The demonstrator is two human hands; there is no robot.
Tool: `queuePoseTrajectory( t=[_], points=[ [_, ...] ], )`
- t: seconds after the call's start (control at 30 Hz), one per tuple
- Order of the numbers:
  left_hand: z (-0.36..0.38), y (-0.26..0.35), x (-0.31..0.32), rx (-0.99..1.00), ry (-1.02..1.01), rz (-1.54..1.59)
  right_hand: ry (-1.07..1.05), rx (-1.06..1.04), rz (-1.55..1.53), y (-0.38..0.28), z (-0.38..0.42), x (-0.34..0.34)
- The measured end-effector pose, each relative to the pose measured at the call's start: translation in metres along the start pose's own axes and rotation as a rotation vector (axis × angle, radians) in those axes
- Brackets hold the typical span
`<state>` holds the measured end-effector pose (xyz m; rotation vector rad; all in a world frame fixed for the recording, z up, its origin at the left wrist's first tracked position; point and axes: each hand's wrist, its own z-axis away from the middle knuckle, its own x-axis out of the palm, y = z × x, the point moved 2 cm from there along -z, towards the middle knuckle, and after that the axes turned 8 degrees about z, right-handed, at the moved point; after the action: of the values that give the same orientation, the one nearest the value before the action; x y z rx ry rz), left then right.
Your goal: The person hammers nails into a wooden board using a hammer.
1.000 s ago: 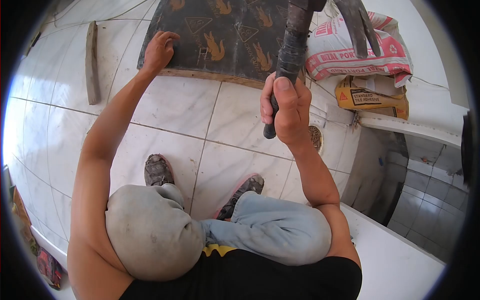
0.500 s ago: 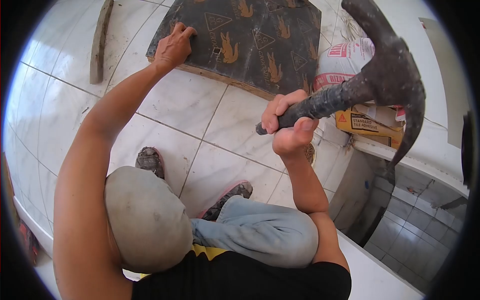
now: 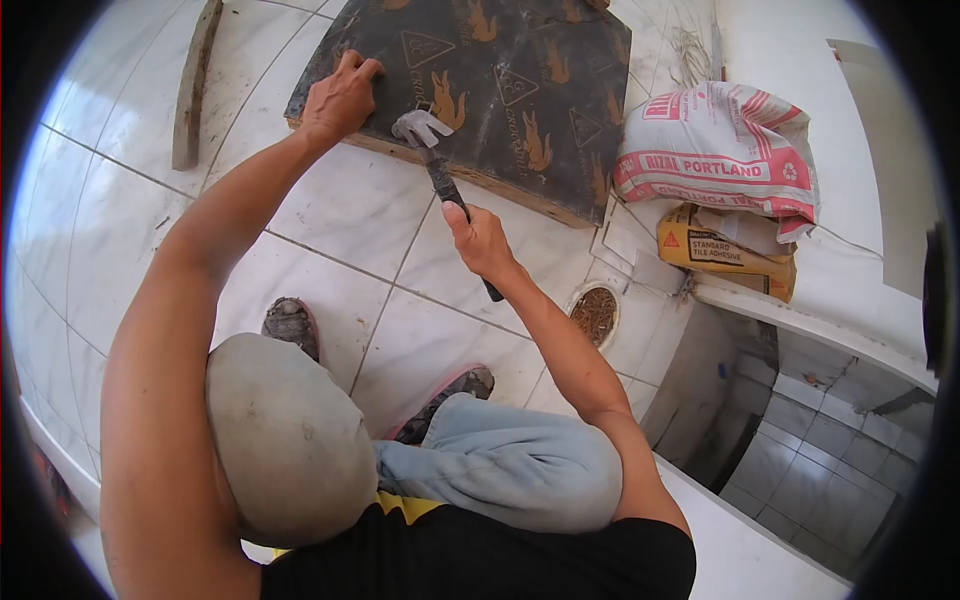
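Observation:
A dark plywood-faced panel [image 3: 480, 100] with printed crocodile marks and a wooden frame along its edge lies on the tiled floor. My left hand [image 3: 343, 95] rests on its left part, fingers curled down; whatever they hold, if anything, is hidden. In my right hand [image 3: 482, 240] is a claw hammer [image 3: 440, 172], gripped by its black handle. The hammer's head is down at the panel's near edge, right of my left hand, with the claws turned up and to the right.
A cement bag [image 3: 715, 150] lies on a yellow tile adhesive bag [image 3: 720, 250] at right. Nearer me is a round container of small brown pieces [image 3: 595, 315]. A sunken tiled recess [image 3: 800, 440] opens at lower right. One wood strip [image 3: 195, 90] lies at left.
My right hand has swung the hammer down and left, from raised close to the camera to the panel's near edge. My left hand stays on the panel.

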<state>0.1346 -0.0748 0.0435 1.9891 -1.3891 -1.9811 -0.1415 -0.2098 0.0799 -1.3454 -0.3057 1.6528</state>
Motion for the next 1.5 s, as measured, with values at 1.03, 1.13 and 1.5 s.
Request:
queuePoseTrajectory(
  t=[1.03,1.13,1.5],
  points=[
    [-0.024,0.075,0.024,-0.325,-0.454,1.120,0.186,0.393,-0.350,0.070,0.091,-0.061],
    [-0.007,0.117,0.044,-0.167,-0.487,0.906,0.134,0.384,-0.442,0.075,0.090,-0.052],
    [0.025,0.157,0.078,0.188,-0.488,0.646,-0.003,0.502,-0.831,0.070,0.094,-0.059]
  ],
)
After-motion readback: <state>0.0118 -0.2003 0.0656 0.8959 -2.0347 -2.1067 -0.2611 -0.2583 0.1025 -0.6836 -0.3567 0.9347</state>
